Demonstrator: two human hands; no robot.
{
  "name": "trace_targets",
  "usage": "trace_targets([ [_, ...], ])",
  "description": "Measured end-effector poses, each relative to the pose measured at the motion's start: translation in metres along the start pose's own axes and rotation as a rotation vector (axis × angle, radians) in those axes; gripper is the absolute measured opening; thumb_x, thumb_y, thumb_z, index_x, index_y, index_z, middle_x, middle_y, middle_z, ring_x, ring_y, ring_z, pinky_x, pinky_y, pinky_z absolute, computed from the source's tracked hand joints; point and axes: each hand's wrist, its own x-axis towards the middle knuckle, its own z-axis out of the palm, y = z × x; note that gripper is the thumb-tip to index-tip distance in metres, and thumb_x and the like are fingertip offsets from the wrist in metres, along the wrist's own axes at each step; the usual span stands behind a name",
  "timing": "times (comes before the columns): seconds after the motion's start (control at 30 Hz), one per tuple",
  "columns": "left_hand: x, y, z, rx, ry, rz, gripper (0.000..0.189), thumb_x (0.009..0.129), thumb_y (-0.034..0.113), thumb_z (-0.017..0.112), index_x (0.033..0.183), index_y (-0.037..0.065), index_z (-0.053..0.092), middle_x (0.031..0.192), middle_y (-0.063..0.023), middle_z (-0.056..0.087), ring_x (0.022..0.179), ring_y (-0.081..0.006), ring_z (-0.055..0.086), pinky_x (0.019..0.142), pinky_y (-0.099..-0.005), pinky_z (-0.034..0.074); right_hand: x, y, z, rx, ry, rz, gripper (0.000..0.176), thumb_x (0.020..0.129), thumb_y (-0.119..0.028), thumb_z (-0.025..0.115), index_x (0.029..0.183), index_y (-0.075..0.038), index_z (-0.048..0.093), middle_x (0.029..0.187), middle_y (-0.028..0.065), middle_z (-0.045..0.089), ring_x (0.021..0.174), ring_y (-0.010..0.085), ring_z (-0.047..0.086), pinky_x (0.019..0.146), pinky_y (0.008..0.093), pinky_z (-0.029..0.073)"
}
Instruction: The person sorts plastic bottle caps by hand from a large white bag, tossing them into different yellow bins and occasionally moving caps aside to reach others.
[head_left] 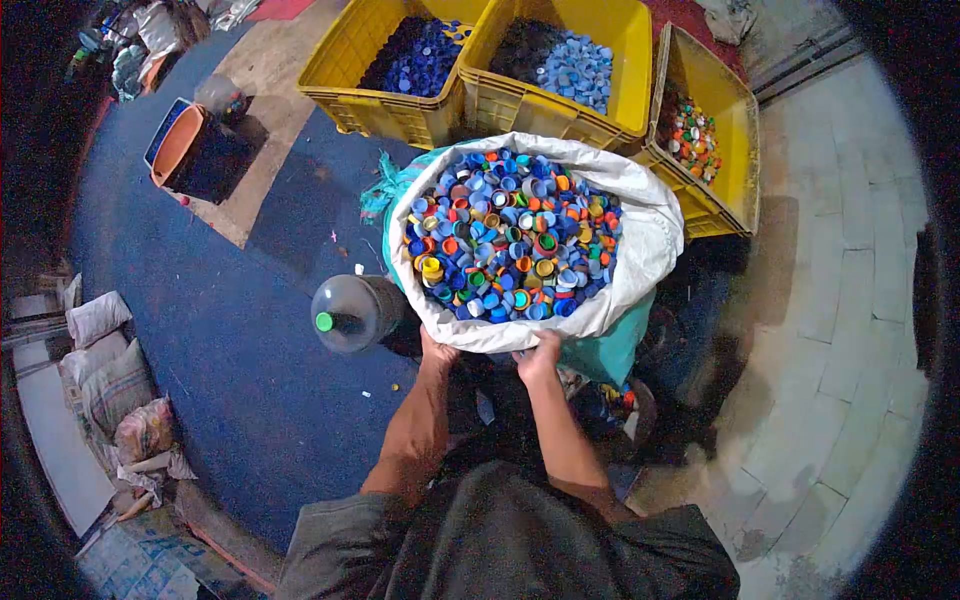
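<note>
Blue floor (240,400) under everything, scuffed and flecked with small scraps; a pale block surface (850,290) fills the 3 o'clock side, wall or paving I cannot tell. Clock taken from the middle of the white sack (648,250), which stands open-mouthed just in front of me, its rim rolled outward. Inside, loose bottle caps (520,240) in a wide mix: mostly blues, with orange, green, yellow, white and brown among them. Teal material (610,345) shows outside the rim at 5 o'clock, more of it bunched between 9 and 10. My left hand (437,350) is clamped on the rim at 7 o'clock, fingers mostly hidden beneath the cloth. My right hand (540,356) pinches the same rim at 6, thumb uppermost. Beyond the sack, 3 yellow crates: the 1st (400,118) at 11 o'clock with dark blue caps, the 2nd (545,113) at 12 with light blue and darker ones, the 3rd (735,150) at 2, tilted, with orange, white and green. Clear jug (378,308) lying at 8 o'clock, green-capped end away from the sack. Farther out, a reddish-brown tub (180,140) between 9 and 10; stuffed bags (112,385) heaped between 8 and 9.
</note>
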Motion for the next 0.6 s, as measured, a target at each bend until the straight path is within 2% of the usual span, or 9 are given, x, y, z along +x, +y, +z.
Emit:
trace_targets([
  [0.1,0.000,0.000,0.008,0.102,-0.031,0.111,0.056,0.089,0.052,0.038,0.120,0.006,0.046,0.105,-0.0095,0.056,0.094,-0.0296,0.056,0.079,-0.0495,0.048,0.102,0.016,-0.024,0.067,-0.370,0.072,0.042,0.076,-0.027,0.047,0.115,-0.013,0.049,0.115,0.0076,0.054,0.111,0.0277,0.049,0.096,0.0514,0.034],
  [0.17,-0.002,0.006,0.014,0.330,0.362,0.338,0.062,0.087,0.057,0.040,0.120,0.005,0.045,0.110,-0.0093,0.056,0.095,-0.0295,0.056,0.080,-0.0472,0.047,0.086,-0.001,-0.019,0.102,-0.341,0.099,0.040,0.080,-0.030,0.047,0.115,-0.012,0.049,0.117,0.0073,0.053,0.111,0.0276,0.049,0.097,0.0503,0.035],
  [0.2,0.005,0.016,-0.011,0.512,0.417,0.390,0.060,0.084,0.055,0.050,0.115,0.003,0.048,0.108,-0.0108,0.056,0.093,-0.0272,0.056,0.082,-0.0405,0.045,0.069,-0.006,-0.019,0.110,-0.305,0.104,0.040,0.082,-0.032,0.047,0.116,-0.011,0.050,0.118,0.0071,0.053,0.112,0.0275,0.049,0.097,0.0497,0.036],
  [0.3,0.003,-0.018,0.034,1.534,1.213,0.578,0.055,0.081,0.047,0.060,0.107,0.000,0.050,0.099,-0.0100,0.059,0.086,-0.0252,0.057,0.078,-0.0371,0.045,0.073,-0.004,-0.041,0.216,-0.445,0.100,0.041,0.088,-0.037,0.047,0.117,-0.009,0.050,0.122,0.0067,0.053,0.113,0.0272,0.048,0.098,0.0478,0.037],
  [0.33,-0.007,-0.031,0.068,1.616,1.171,0.656,0.047,0.078,0.040,0.065,0.093,-0.004,0.055,0.088,-0.0135,0.062,0.080,-0.0250,0.059,0.072,-0.0400,0.045,0.036,-0.016,-0.037,0.211,-0.561,0.147,0.040,0.089,-0.036,0.046,0.116,-0.008,0.051,0.124,0.0079,0.052,0.115,0.0262,0.047,0.099,0.0456,0.036],
  [0.43,-0.006,-0.015,0.040,1.737,1.072,0.483,0.045,0.079,0.040,0.064,0.081,-0.005,0.058,0.074,-0.0165,0.062,0.070,-0.0248,0.060,0.065,-0.0421,0.044,0.045,-0.024,-0.047,0.090,-0.622,0.193,0.039,0.087,-0.035,0.049,0.114,-0.008,0.053,0.126,0.0105,0.050,0.116,0.0267,0.047,0.100,0.0449,0.036],
  [0.47,0.003,-0.004,0.001,1.900,1.088,0.641,0.045,0.079,0.038,0.065,0.075,-0.006,0.058,0.062,-0.0193,0.058,0.061,-0.0237,0.059,0.062,-0.0412,0.044,0.060,-0.024,-0.048,0.101,-0.649,0.255,0.036,0.086,-0.030,0.050,0.112,-0.007,0.054,0.125,0.0126,0.050,0.116,0.0263,0.046,0.100,0.0468,0.034],
  [0.57,0.001,0.007,0.000,1.762,1.028,0.484,0.041,0.083,0.035,0.062,0.074,-0.005,0.059,0.061,-0.0150,0.059,0.058,-0.0202,0.058,0.055,-0.0379,0.045,0.114,-0.026,-0.072,-0.170,-0.407,0.219,0.033,0.082,-0.024,0.052,0.111,-0.007,0.054,0.115,0.0114,0.055,0.111,0.0262,0.047,0.097,0.0489,0.034],
  [0.6,-0.004,0.000,0.031,1.487,1.025,0.369,0.036,0.086,0.034,0.059,0.080,-0.002,0.059,0.064,-0.0098,0.059,0.057,-0.0176,0.058,0.048,-0.0336,0.044,0.116,-0.024,-0.073,-0.211,-0.201,0.131,0.030,0.082,-0.021,0.050,0.110,-0.010,0.052,0.107,0.0095,0.055,0.104,0.0251,0.049,0.092,0.0501,0.035],
])
